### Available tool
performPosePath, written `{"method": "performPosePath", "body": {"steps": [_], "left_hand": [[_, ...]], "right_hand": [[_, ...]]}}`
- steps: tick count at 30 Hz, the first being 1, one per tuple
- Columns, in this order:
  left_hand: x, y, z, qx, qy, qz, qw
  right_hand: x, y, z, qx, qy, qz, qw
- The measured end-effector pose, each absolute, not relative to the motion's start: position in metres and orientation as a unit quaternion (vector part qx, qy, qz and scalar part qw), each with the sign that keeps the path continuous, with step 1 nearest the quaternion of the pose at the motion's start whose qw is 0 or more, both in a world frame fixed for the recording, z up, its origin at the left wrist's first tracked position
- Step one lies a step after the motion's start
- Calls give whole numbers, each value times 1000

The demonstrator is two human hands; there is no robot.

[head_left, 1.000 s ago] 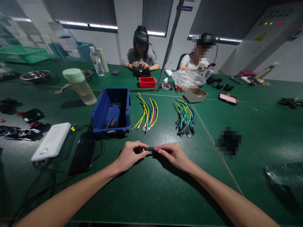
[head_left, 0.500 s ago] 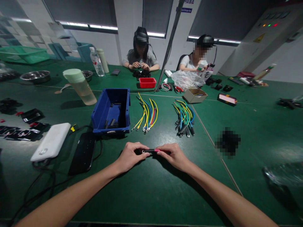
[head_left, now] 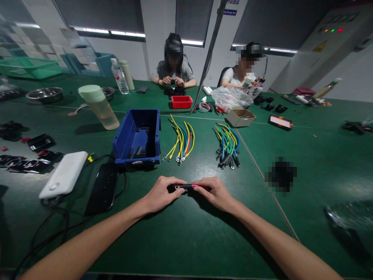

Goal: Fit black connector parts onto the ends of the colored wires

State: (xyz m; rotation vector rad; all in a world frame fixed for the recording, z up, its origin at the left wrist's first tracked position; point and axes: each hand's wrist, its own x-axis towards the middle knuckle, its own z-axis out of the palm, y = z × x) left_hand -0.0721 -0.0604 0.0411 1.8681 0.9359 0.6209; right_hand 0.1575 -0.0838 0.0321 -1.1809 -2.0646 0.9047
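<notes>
Between the fingertips of my left hand (head_left: 163, 194) is a black sleeve (head_left: 187, 186), with a metal ring terminal showing at its left end. My right hand (head_left: 214, 191) pinches the red wire (head_left: 201, 186) that runs into the sleeve's right end. Both hands are closed and held low over the green table. Beyond them lies a loose bundle of yellow, blue and red wires (head_left: 181, 140) with ring terminals. To its right is a second bundle of green, yellow and blue wires (head_left: 227, 146) with black sleeves on their ends. A blue bin (head_left: 136, 136) holds several black sleeves.
A white power bank (head_left: 63, 175) and a black phone (head_left: 101, 188) with cables lie at left. Behind the bin stands a green-lidded bottle (head_left: 99, 107). Two people work across the table, near a red tray (head_left: 182, 102), a small cardboard box (head_left: 241, 118) and a metal pole (head_left: 208, 56).
My left fingers have shifted slightly to the right along the black sleeve. My right hand keeps its pinch on the red wire, almost still.
</notes>
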Motion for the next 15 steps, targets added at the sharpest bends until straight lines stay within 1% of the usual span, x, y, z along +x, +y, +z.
{"method": "performPosePath", "body": {"steps": [15], "left_hand": [[-75,-53,35,659,367,248,608]], "right_hand": [[158,-83,35,-451,-764,356,295]]}}
